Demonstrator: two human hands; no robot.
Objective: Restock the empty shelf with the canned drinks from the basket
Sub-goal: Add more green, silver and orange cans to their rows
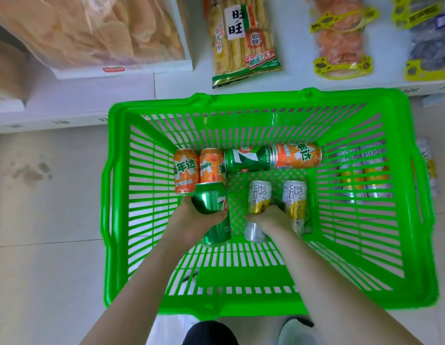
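Note:
A bright green plastic basket (400,220) stands on the floor below me. Both my arms reach down into it. My left hand (191,220) grips a green 7-Up can (214,200) near the basket's left side. My right hand (268,217) grips a white and yellow Cha Huo Li can (258,195); a second such can (295,202) lies just right of it. Along the far wall lie two orange Mirinda cans (186,170), another green 7-Up can (249,159) and a third orange can (298,155).
White shelves run behind the basket, with a large bag of pale crackers (92,31), a rice cracker pack (244,38) and yellow-labelled snack packs (341,36). More white and yellow cans (366,170) show through the basket's right wall. My shoes (293,329) are at the bottom edge.

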